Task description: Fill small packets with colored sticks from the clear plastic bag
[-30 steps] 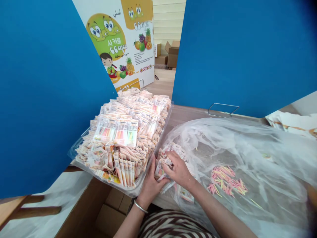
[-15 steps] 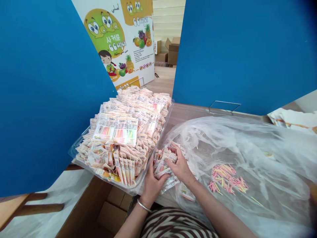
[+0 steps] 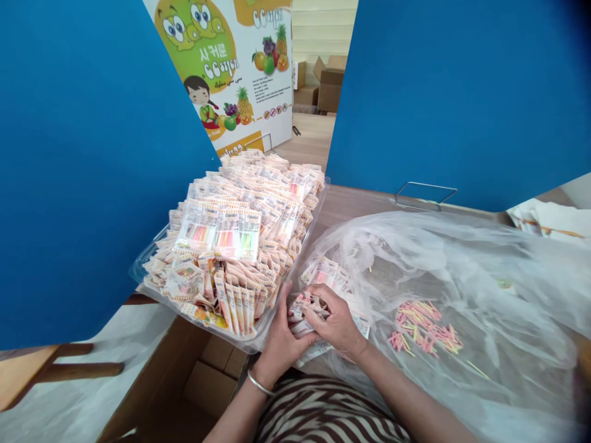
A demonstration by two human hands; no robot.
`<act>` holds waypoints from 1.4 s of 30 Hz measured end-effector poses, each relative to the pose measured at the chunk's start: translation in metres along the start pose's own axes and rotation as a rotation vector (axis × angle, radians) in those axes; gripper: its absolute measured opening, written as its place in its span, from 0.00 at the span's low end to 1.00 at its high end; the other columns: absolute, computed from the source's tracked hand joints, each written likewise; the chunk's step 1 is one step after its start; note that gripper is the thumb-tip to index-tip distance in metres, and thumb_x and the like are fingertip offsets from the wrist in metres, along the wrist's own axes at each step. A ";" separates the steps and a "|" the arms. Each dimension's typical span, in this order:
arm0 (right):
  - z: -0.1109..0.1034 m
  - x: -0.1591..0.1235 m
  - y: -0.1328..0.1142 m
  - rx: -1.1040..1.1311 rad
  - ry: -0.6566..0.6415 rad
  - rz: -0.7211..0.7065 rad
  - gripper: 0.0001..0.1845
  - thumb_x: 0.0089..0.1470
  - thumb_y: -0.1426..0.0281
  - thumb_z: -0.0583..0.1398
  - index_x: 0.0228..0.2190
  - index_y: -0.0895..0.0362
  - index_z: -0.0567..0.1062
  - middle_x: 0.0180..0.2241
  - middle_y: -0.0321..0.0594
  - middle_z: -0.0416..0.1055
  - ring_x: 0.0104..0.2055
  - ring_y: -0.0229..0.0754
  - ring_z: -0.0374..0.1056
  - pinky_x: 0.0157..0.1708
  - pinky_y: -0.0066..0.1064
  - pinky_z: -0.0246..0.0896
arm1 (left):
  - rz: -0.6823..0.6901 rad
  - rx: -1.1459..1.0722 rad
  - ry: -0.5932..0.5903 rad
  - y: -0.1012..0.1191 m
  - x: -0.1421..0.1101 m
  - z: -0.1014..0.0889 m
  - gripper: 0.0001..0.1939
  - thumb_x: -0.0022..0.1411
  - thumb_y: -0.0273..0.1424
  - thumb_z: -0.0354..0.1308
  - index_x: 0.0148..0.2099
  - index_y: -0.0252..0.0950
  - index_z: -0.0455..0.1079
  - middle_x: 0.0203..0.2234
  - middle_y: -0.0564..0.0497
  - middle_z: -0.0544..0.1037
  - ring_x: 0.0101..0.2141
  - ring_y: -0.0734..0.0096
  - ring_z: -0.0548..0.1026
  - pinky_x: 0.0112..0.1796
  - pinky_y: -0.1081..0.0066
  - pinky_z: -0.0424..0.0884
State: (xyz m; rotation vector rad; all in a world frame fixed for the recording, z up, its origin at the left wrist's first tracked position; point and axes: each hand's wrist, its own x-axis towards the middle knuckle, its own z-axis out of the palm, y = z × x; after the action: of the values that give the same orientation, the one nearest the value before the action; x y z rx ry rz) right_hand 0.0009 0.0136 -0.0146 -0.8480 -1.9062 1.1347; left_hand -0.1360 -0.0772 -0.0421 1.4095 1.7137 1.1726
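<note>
Between my two hands sits a small bunch of candy stick packets (image 3: 301,317), gripped from both sides just right of the tray's near corner. My left hand (image 3: 282,344) is closed on its left side, thumb in front. From the right, my right hand (image 3: 339,323) curls its fingers over the bunch. More loose packets (image 3: 327,274) lie flat on the table just beyond my hands. To the left stands a clear plastic tray (image 3: 240,340), heaped with rows of printed packets (image 3: 263,215) that show pink, yellow and green sticks.
A clear plastic bag (image 3: 443,246) spreads over the table on the right, with loose pink and yellow sticks (image 3: 425,326) by it. Blue panels (image 3: 438,92) rise on both sides. A printed carton (image 3: 268,92) stands behind the tray, and an open cardboard box (image 3: 157,381) lies below.
My hands have drawn the bunch of packets slightly nearer and closed tighter round it. The flat packets beyond are now uncovered. The view has shifted a little.
</note>
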 end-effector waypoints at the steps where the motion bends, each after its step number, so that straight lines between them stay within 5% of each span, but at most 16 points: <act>1: 0.000 -0.003 -0.003 -0.018 -0.013 -0.055 0.14 0.55 0.72 0.61 0.44 0.53 0.74 0.43 0.43 0.77 0.46 0.46 0.73 0.49 0.39 0.68 | 0.013 0.004 -0.028 0.001 0.000 -0.004 0.58 0.53 0.34 0.71 0.74 0.45 0.36 0.70 0.39 0.55 0.68 0.52 0.58 0.65 0.51 0.60; 4: 0.000 -0.006 -0.011 -0.032 -0.094 -0.079 0.19 0.54 0.71 0.63 0.49 0.51 0.73 0.47 0.44 0.77 0.51 0.48 0.72 0.54 0.43 0.67 | 0.045 0.020 -0.052 -0.002 0.000 -0.010 0.58 0.52 0.33 0.71 0.74 0.41 0.37 0.64 0.37 0.65 0.63 0.52 0.66 0.62 0.52 0.64; 7: -0.001 -0.001 -0.008 0.093 -0.130 0.157 0.32 0.55 0.63 0.65 0.59 0.51 0.65 0.51 0.45 0.75 0.50 0.48 0.73 0.51 0.42 0.69 | 0.019 0.054 -0.007 -0.007 0.000 -0.006 0.54 0.51 0.35 0.72 0.72 0.38 0.45 0.63 0.36 0.67 0.61 0.51 0.69 0.60 0.52 0.66; 10: -0.007 0.008 0.002 0.115 -0.014 0.296 0.28 0.58 0.57 0.62 0.55 0.55 0.67 0.48 0.47 0.75 0.49 0.49 0.74 0.50 0.43 0.70 | -0.037 0.130 0.028 -0.006 0.003 0.003 0.45 0.52 0.34 0.71 0.68 0.38 0.55 0.59 0.39 0.71 0.59 0.53 0.71 0.59 0.53 0.67; 16: -0.020 0.010 -0.013 -0.273 0.199 -0.016 0.13 0.57 0.60 0.62 0.41 0.54 0.74 0.57 0.52 0.67 0.64 0.56 0.59 0.64 0.56 0.53 | -0.039 0.220 0.116 0.002 0.009 0.019 0.34 0.56 0.35 0.67 0.61 0.35 0.59 0.51 0.40 0.76 0.53 0.53 0.75 0.53 0.53 0.72; 20: -0.009 0.005 -0.030 -0.466 0.059 -0.075 0.09 0.53 0.62 0.66 0.27 0.52 0.73 0.58 0.46 0.70 0.68 0.61 0.51 0.68 0.64 0.34 | 0.020 0.225 0.110 0.004 0.009 0.019 0.27 0.60 0.30 0.60 0.60 0.36 0.60 0.52 0.38 0.75 0.53 0.54 0.75 0.54 0.53 0.72; 24: -0.003 -0.001 -0.023 -0.368 -0.055 0.026 0.05 0.57 0.70 0.59 0.32 0.52 0.77 0.58 0.44 0.70 0.68 0.58 0.51 0.66 0.64 0.40 | -0.062 0.193 0.044 0.009 0.011 0.011 0.31 0.58 0.29 0.62 0.61 0.37 0.58 0.53 0.39 0.74 0.53 0.55 0.74 0.53 0.55 0.72; 29: -0.022 -0.014 -0.014 -0.131 0.010 0.055 0.09 0.62 0.64 0.58 0.34 0.51 0.79 0.62 0.43 0.66 0.70 0.55 0.50 0.67 0.58 0.44 | -0.210 0.081 -0.098 0.018 0.020 -0.004 0.42 0.48 0.31 0.72 0.62 0.36 0.57 0.55 0.40 0.73 0.55 0.55 0.73 0.56 0.54 0.70; 33: -0.041 -0.018 -0.018 0.153 0.163 0.246 0.11 0.64 0.60 0.57 0.38 0.52 0.75 0.50 0.45 0.75 0.53 0.50 0.69 0.55 0.47 0.64 | -0.268 0.017 -0.081 0.017 0.023 -0.005 0.46 0.45 0.30 0.74 0.64 0.35 0.58 0.58 0.38 0.72 0.57 0.52 0.72 0.57 0.53 0.70; 36: -0.058 -0.021 -0.023 0.296 0.206 0.352 0.14 0.63 0.55 0.58 0.37 0.52 0.72 0.33 0.38 0.74 0.34 0.43 0.70 0.37 0.36 0.68 | -0.292 -0.018 -0.061 0.011 0.020 0.000 0.44 0.50 0.30 0.71 0.66 0.36 0.57 0.61 0.38 0.69 0.58 0.52 0.71 0.52 0.56 0.75; 42: -0.051 -0.052 -0.025 0.409 -0.193 0.590 0.20 0.59 0.49 0.59 0.30 0.52 0.68 0.20 0.31 0.67 0.19 0.37 0.62 0.21 0.29 0.58 | -0.247 0.041 -0.008 0.004 0.014 0.011 0.37 0.57 0.32 0.65 0.66 0.35 0.56 0.59 0.38 0.71 0.58 0.54 0.71 0.56 0.55 0.71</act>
State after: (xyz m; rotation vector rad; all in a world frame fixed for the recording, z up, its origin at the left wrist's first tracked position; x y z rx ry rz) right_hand 0.0667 -0.0181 0.0115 -1.1266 -1.5093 1.9417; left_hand -0.1281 -0.0605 -0.0420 1.1831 1.8542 1.0003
